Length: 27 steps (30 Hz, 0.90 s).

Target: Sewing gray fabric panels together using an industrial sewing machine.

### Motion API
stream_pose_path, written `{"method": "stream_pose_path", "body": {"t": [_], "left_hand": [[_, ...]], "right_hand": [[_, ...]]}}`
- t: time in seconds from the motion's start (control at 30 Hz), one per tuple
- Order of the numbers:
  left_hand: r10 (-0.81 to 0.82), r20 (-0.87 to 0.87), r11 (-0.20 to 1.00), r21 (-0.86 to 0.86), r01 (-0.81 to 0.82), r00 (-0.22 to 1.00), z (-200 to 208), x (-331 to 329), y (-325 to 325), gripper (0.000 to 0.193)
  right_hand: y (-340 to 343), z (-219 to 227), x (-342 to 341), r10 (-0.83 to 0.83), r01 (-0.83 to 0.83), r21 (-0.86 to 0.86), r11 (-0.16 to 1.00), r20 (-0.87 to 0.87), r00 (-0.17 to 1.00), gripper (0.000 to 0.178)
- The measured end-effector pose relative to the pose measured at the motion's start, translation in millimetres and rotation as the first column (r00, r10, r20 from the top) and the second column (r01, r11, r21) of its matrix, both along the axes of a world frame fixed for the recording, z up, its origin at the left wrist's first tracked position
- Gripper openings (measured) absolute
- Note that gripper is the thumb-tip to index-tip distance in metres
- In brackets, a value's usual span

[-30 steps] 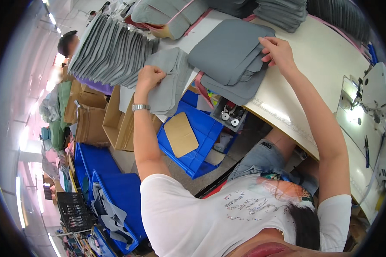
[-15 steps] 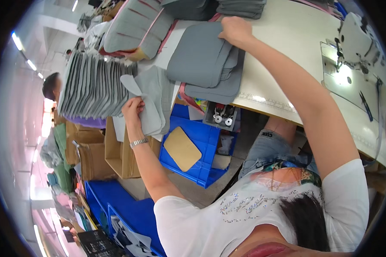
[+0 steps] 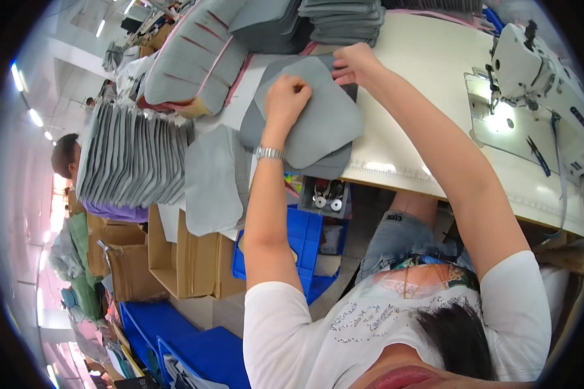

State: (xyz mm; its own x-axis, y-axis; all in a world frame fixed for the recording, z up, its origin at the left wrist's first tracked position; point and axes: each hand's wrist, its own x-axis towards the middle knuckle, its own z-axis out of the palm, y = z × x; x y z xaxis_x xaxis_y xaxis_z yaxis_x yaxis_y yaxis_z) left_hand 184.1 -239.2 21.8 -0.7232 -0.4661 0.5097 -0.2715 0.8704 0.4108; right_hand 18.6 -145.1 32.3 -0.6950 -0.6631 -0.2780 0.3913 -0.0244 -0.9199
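Note:
My left hand (image 3: 287, 102), with a metal watch on its wrist, pinches the upper left part of a light grey rounded fabric panel (image 3: 324, 126). That panel lies askew over a stack of darker grey panels (image 3: 334, 167) at the table's front edge. My right hand (image 3: 355, 65) is at the panel's upper right edge, fingers bent and a little apart; whether they touch the panel I cannot tell. Left of the stack, a pile of light grey panels (image 3: 214, 178) overhangs the edge.
A long row of upright grey panels (image 3: 136, 155) stands at the left. More grey stacks (image 3: 340, 23) sit at the back. On the right are a sewing machine (image 3: 538, 71) and thread snips (image 3: 537, 155). Below the edge are a bobbin tray (image 3: 328, 198), blue crates (image 3: 305, 236) and cardboard boxes (image 3: 182, 259).
My left hand has moved right from the light grey pile with a panel, which now covers the dark stack. My right hand has released the dark stack's top corner. The view has shifted slightly.

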Motion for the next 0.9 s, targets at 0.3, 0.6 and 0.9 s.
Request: {"method": "stream_pose_path", "body": {"t": [0.3,0.6,0.9], "left_hand": [[0.020,-0.235,0.951,0.304,0.053,0.972,-16,8,-12,0.032],[-0.064,0.029,0.889,0.455,0.043,0.998,29,-6,-24,0.066],[-0.337,-0.199,0.902,0.211,0.376,0.920,46,-6,70,0.035]], "right_hand": [[-26,-3,22,0.268,-0.267,0.053,0.962,-0.002,0.964,0.057],[-5,-6,37,0.112,-0.062,0.095,0.994,-0.721,0.684,0.043],[121,8,16,0.136,-0.310,-0.086,0.947,-0.767,0.627,0.050]]}}
